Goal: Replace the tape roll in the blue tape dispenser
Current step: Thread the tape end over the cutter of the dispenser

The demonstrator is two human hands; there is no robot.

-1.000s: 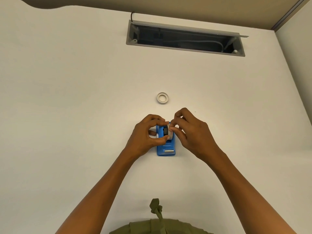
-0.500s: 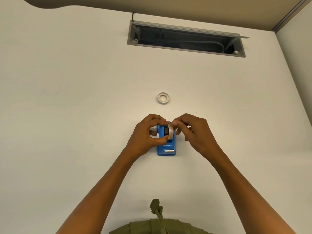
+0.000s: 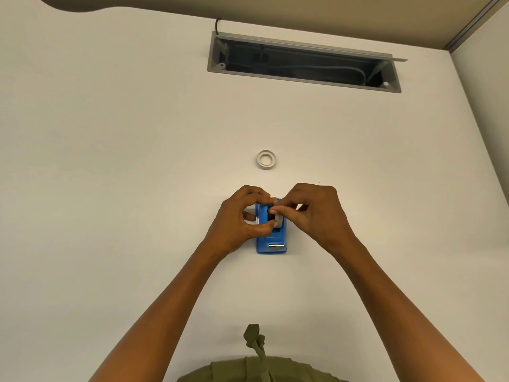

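The blue tape dispenser (image 3: 271, 242) lies on the white table, its metal cutter toward me. Over its cradle a white tape roll (image 3: 278, 220) on a black hub stands on edge. My left hand (image 3: 238, 220) pinches that roll from the left with thumb and fingers. From the right my right hand (image 3: 314, 212) meets it, fingertips closed on the roll's upper edge. A second white tape roll (image 3: 266, 159) lies flat on the table, farther away and untouched.
An open cable tray (image 3: 303, 63) with grey frame and raised lid is sunk into the table's far side. A grey partition edge (image 3: 480, 12) stands at the right. My olive garment (image 3: 261, 368) shows at the bottom.
My right hand shifted slightly right and lower, its fingers regripping the roll's top edge. The left hand and dispenser stayed in place.
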